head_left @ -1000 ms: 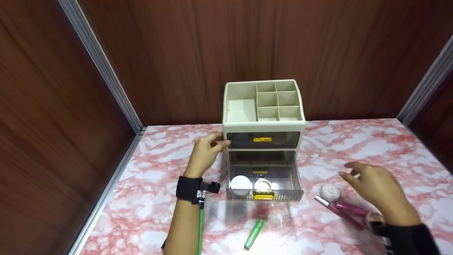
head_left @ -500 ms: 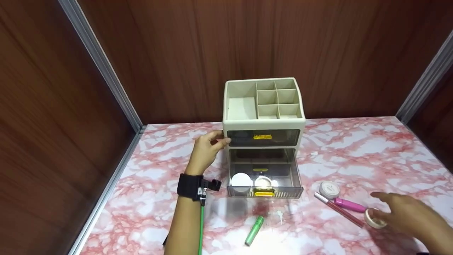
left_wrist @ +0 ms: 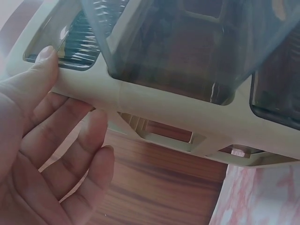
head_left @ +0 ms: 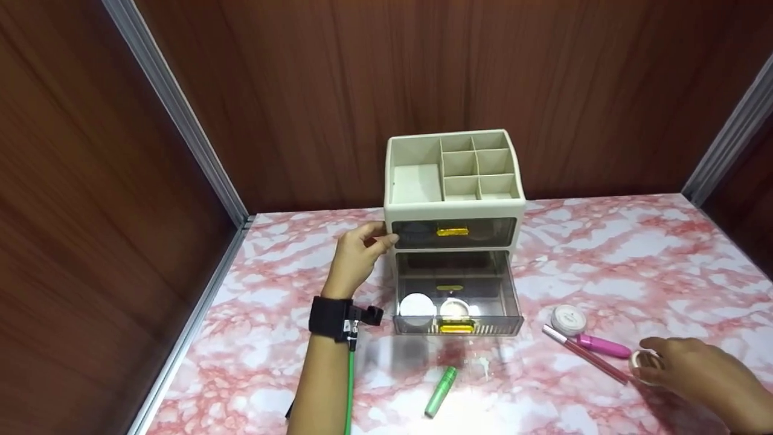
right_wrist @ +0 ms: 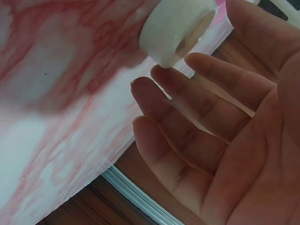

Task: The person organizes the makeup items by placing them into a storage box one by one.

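Observation:
My left hand (head_left: 357, 257) grips the left edge of a cream drawer organizer (head_left: 453, 209), thumb on its front and fingers round the side. The thumb (left_wrist: 41, 70) shows up close in the left wrist view. Below, a clear lower drawer (head_left: 510, 302) stands pulled out, holding a round white container (head_left: 416, 307) and a smaller round one (head_left: 454, 308). At right, my right hand (head_left: 694, 371) reaches over a small round white jar (head_left: 636, 365) with a brownish top. Its fingers are extended close by the jar (right_wrist: 164, 33); whether they touch it I cannot tell.
A white-lidded jar (head_left: 568, 319), a magenta tube (head_left: 604, 346) and a slim red tube with a pale cap (head_left: 589, 356) lie left of my right hand. A green tube (head_left: 441, 391) lies before the drawer. Wood panels (head_left: 326, 109) stand behind the marbled table (head_left: 272, 272).
My right hand has moved right and down, from above the tubes to the brownish-topped jar. My left hand keeps its grip on the organizer. The view has shifted slightly.

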Motion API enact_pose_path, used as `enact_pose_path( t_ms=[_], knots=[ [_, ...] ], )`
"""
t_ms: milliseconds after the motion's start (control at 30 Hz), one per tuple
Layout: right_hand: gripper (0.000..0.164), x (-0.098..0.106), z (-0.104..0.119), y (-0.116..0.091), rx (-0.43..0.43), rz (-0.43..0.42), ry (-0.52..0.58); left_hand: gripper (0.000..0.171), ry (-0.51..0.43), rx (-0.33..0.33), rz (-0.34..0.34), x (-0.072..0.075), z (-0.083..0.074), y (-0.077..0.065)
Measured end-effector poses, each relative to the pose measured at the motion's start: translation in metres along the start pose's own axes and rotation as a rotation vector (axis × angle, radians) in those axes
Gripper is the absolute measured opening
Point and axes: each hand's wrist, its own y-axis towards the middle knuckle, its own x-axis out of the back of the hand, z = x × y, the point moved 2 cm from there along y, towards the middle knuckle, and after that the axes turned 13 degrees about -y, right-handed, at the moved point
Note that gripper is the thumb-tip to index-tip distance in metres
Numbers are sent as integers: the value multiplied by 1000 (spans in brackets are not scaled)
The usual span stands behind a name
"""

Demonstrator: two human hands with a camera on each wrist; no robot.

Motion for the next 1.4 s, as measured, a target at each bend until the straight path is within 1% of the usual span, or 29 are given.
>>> enact_pose_path(
  t_ms=[133,267,333,467,500,600,667,733,833,933,1033,1167,1267,1400],
  knots=[
    [54,2,1,0,8,-24,-3,36,3,-5,-13,1,0,-2],
    [51,7,-2,1,2,-28,-12,35,-13,-6,-8,0,0,-2],
    [46,14,-1,2,-8,-64,-36,34,-11,-9,-5,0,0,-1],
    [22,35,11,7,27,-180,-64,32,4,-13,-2,0,-2,1],
    [18,41,15,9,40,-199,-65,32,8,-15,-4,1,-2,1],
    [14,63,29,15,82,-238,-60,32,12,-14,-8,2,-1,1],
    [12,78,38,18,91,-252,-63,33,8,-14,-9,2,0,0],
    [9,90,48,19,108,-292,-72,33,5,-14,-8,2,1,0],
    [9,106,64,18,136,-361,-80,31,1,-20,-1,1,1,0],
    [20,119,82,17,179,-440,-87,30,15,-22,-2,0,1,-1],
    [28,129,101,18,245,-511,-95,31,24,-21,-5,1,0,-1],
    [26,141,123,22,324,-595,-97,31,10,-22,-1,1,-1,-1],
    [26,147,136,27,346,-636,-75,33,6,-21,3,1,0,-1],
    [25,151,148,35,362,-640,-39,34,28,-28,-3,0,-1,1]
  ],
)
